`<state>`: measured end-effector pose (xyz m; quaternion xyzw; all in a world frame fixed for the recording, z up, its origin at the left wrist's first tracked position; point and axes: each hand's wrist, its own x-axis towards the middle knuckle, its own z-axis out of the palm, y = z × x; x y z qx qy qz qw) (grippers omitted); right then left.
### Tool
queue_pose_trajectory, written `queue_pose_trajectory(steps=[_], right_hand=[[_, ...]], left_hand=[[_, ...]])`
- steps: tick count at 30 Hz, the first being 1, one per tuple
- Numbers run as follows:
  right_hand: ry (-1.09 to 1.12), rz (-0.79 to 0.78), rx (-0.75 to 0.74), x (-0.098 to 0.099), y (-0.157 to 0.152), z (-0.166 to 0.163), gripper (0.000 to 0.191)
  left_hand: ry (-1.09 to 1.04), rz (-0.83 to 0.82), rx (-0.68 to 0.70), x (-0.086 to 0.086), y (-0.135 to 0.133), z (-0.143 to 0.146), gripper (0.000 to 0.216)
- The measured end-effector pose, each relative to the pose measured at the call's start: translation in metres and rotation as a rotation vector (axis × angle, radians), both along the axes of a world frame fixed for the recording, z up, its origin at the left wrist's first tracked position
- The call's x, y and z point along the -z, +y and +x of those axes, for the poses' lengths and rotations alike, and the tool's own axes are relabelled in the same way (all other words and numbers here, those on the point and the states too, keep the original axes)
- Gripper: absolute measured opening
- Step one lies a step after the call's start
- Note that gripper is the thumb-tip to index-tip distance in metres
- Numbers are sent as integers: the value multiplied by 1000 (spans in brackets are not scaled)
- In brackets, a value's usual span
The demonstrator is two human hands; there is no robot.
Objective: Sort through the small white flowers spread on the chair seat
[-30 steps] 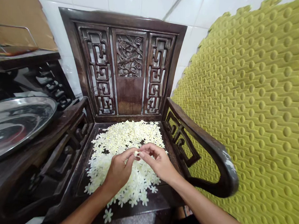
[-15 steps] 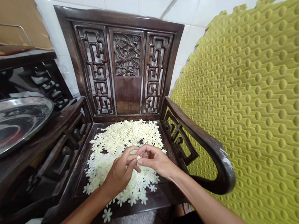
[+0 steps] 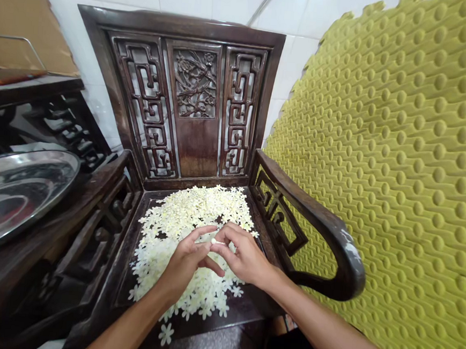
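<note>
In front of me, above the seat of a carved wooden chair, my two hands meet. My right hand (image 3: 243, 250) pinches a small white flower bud (image 3: 214, 241) between thumb and fingers, its pale stem running back into the grip. My left hand (image 3: 188, 257) has its fingers apart, with the thumb close beside the bud; whether they touch is hard to tell. Below both hands a thick spread of pale yellow-white flowers (image 3: 198, 209) covers much of the seat, partly hidden by the hands. One single flower (image 3: 166, 334) lies apart at the seat's front edge.
The chair's carved back (image 3: 197, 145) stands against white wall tiles. Its right armrest (image 3: 333, 231) curves forward beside my right forearm. Beyond it rises a yellow studded foam mat (image 3: 399, 155). A shiny metal tray (image 3: 55, 174) rests at the left, by the left armrest (image 3: 93, 201).
The left fingers have spread and drawn back from the bud. My right hand has turned slightly, so the bud and its stem now show more clearly. The view has shifted a little.
</note>
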<state>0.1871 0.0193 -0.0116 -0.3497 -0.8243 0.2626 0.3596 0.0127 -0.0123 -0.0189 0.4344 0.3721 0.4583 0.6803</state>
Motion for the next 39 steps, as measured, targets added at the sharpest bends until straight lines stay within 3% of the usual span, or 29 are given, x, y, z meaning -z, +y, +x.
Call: queue_pose_trajectory(steps=[5, 9, 15, 22, 28, 30, 35, 39], right_hand=[[-127, 143, 41, 6, 1, -2, 24], [-157, 210, 69, 8, 4, -4, 27], [-144, 162, 78, 12, 5, -7, 31], [127, -116, 43, 4, 0, -8, 37], [611, -806, 9, 9, 8, -11, 40], [702, -945, -33, 11, 9, -11, 34], [736, -1014, -121, 10, 4, -15, 31], [699, -911, -73, 12, 0, -20, 31]], left_hand=[[-123, -127, -6, 3, -2, 7, 38], [-137, -137, -12, 2, -3, 9, 40], [-2, -50, -56, 2, -4, 7, 51], [103, -9, -130, -3, -3, 6, 39], [64, 13, -133, -7, -2, 4, 41], [62, 21, -145, -7, -2, 4, 43], [179, 128, -190, -2, -2, 6, 46], [321, 230, -209, 5, -5, 7, 44]])
